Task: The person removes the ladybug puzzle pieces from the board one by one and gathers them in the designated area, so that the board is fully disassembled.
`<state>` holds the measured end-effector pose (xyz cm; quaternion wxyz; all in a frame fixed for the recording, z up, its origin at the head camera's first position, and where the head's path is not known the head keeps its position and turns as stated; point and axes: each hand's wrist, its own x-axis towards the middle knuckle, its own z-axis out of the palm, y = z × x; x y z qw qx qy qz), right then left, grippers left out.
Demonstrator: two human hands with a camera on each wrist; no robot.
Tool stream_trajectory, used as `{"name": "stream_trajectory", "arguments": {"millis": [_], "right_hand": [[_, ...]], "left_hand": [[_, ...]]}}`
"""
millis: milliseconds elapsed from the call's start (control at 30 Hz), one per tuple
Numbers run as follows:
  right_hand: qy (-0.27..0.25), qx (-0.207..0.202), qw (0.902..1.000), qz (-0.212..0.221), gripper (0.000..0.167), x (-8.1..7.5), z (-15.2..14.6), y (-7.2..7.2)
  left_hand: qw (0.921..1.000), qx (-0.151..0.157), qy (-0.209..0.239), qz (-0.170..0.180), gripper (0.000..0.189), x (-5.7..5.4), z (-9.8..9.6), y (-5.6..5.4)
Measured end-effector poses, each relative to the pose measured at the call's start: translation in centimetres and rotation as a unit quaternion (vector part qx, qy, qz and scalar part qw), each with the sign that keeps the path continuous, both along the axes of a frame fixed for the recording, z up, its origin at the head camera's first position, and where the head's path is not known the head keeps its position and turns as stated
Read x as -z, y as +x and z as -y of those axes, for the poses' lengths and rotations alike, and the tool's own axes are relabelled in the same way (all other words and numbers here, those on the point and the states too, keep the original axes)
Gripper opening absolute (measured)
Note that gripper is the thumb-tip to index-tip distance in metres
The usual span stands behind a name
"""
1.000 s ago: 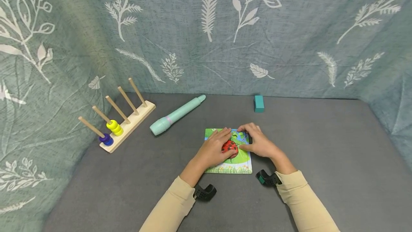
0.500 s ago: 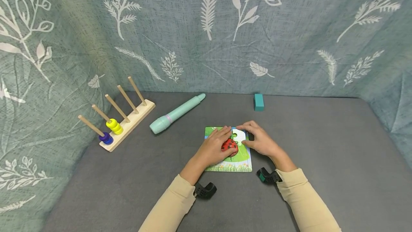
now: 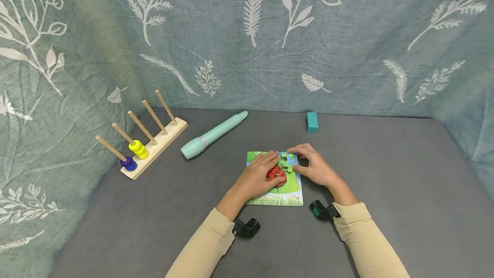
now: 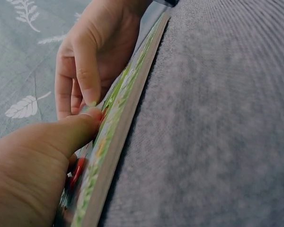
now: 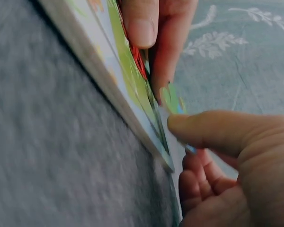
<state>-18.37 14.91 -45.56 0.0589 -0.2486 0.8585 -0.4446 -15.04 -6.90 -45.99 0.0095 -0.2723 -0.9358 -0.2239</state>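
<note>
A square jigsaw puzzle with a red ladybug on green leaves lies flat on the grey table. My left hand rests across its left half, fingers stretched out and thumb over the ladybug. At the upper right corner my right hand pinches a green and blue puzzle piece between thumb and fingers. In the right wrist view the piece stands tilted over a pale bare spot of the board. My left thumb is close to the right hand's thumb in the left wrist view. The left palm hides part of the picture.
Behind and to the left stands a wooden peg rack with yellow rings and blue rings. A mint-green wand-shaped object lies beside it. Farther back sits a teal block. A leaf-patterned cloth hangs behind the table.
Half a second ago a white patch showed at the puzzle's upper right; now green knobs of the piece show there. The right hand has shifted slightly, while the left hand stays put.
</note>
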Motion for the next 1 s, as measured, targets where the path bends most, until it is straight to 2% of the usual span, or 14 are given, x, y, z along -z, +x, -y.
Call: {"name": "stream_trajectory", "arguments": {"millis": [167,500,833,1000], "right_hand": [[0.006,0.013,0.9999,-0.006,0.043,-0.6,-1.4,-0.1],[0.048,0.025,0.9985,-0.006,0.043,-1.3,-5.7,-0.3],[0.097,0.101,0.9901,0.004,0.041,-2.0,-13.3,1.3],[0.117,0.154,0.9811,0.004,0.041,-2.1,-16.8,2.5]], "left_hand": [[1.0000,0.008,0.003,0.001,0.064,-0.1,-0.2,0.0],[1.0000,0.001,0.002,-0.001,0.063,0.2,0.1,0.0],[0.9999,-0.004,0.008,0.008,0.064,0.2,0.1,0.1],[0.9999,-0.002,0.007,0.010,0.064,0.1,0.1,0.0]]}}
